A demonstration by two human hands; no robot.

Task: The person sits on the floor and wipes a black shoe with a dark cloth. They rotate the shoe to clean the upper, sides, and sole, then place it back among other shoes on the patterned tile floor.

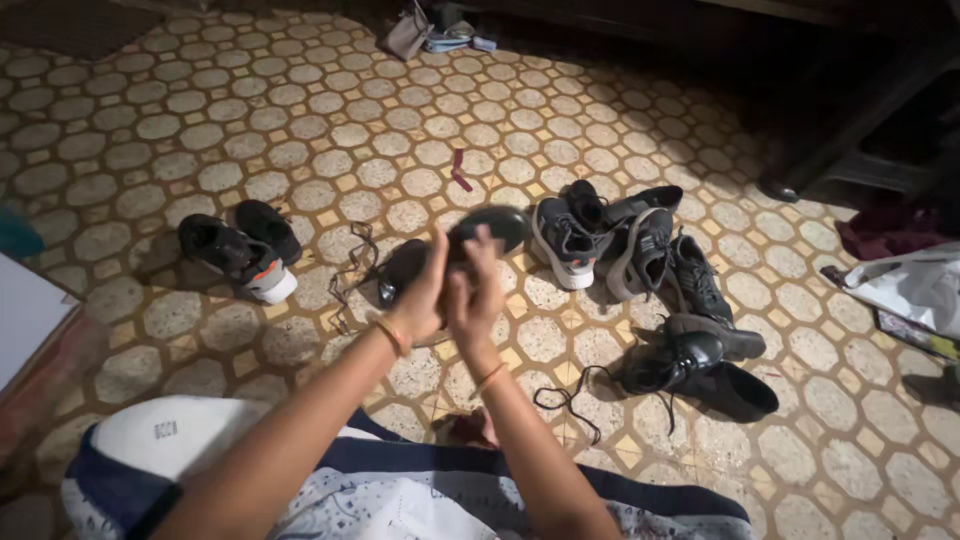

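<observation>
Both my hands are raised in front of me over the tiled floor [250, 120]. My right hand [473, 290] grips a small round black tin [490, 227] held up at an angle. My left hand [425, 290] presses against the tin's left side, fingers up, next to the right hand. Thin bands circle both wrists. Just behind my left hand a dark shoe [398, 272] lies on the floor, partly hidden, with a loose black lace [352, 270] beside it.
A pair of dark sneakers [240, 248] lies at the left. Several grey and black shoes [630, 245] are heaped at the right, with black leather shoes [700, 365] and a loose lace [570, 395] nearer me. A white bag [915, 285] sits far right, a board [25, 310] far left.
</observation>
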